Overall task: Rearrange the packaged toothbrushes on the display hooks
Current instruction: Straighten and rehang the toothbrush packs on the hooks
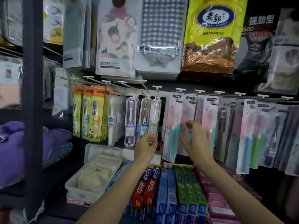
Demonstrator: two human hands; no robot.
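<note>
Reaching up to the hooks (157, 86), the left hand (146, 147) curls its fingers at the bottom of a clear tube pack (155, 117) hanging there; whether it truly grips, I cannot tell. The right hand (195, 137) hovers with loose, spread fingers before the pink carded toothbrushes (172, 126), holding nothing. Toothpaste boxes (169, 191) lie below.

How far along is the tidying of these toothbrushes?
Most packs already hang in rows on the hooks. In hand: the left hand curls at the bottom of a clear toothbrush case; the right hand is open before the pink-and-teal packs. What remains can't be judged.
</note>
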